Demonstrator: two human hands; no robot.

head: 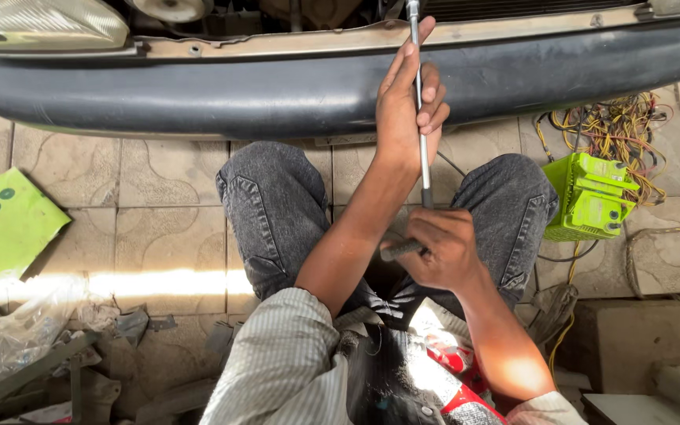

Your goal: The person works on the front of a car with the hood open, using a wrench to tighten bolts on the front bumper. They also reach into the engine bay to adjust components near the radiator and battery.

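A long thin metal wrench shaft [421, 149] runs from my lap up into the car front above the dark grey bumper [198, 90]. My left hand [408, 106] is wrapped around the upper part of the shaft, fingers curled, index finger stretched along it. My right hand [441, 250] is closed on the dark cross handle [397, 251] at the shaft's lower end, between my knees. I crouch in grey jeans in front of the bumper. The shaft's top end is hidden in the engine bay.
A bright green plastic box [592, 198] sits right of my knee, with a tangle of yellow and orange wires [615, 130] behind it. A green card [5, 224] lies at left. Clear plastic and scrap [17, 338] sit bottom left. The headlight [41, 24] is top left.
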